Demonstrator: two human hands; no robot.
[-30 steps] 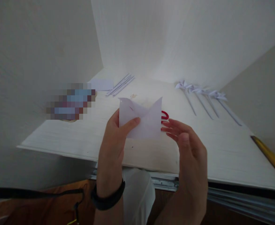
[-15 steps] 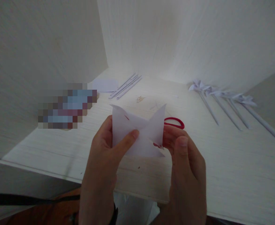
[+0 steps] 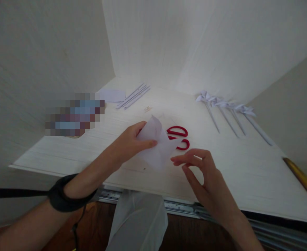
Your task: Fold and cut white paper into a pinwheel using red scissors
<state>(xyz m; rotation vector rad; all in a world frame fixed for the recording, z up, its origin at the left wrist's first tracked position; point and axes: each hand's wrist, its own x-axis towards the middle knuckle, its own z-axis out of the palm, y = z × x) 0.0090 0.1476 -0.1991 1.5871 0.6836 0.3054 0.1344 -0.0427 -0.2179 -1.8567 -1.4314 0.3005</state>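
Observation:
My left hand (image 3: 134,141) pinches a white cut sheet of paper (image 3: 157,146) between thumb and fingers, low over the pale wooden table (image 3: 90,153). My right hand (image 3: 199,174) hovers just right of the paper with its fingers curled and apart, holding nothing. Red-handled scissors (image 3: 179,137) lie on the table right behind the paper, their blades hidden by it. A dark band sits on my left wrist.
Several finished white paper pinwheels on sticks (image 3: 226,109) lie at the back right. Loose paper sticks (image 3: 134,94) and a white sheet (image 3: 113,94) rest at the back left. A yellow ruler (image 3: 304,179) sits at the right edge. White walls enclose the table.
My right hand has let go of the paper and drawn back. My left hand has lowered and tilted the paper toward the table, uncovering the scissor handles.

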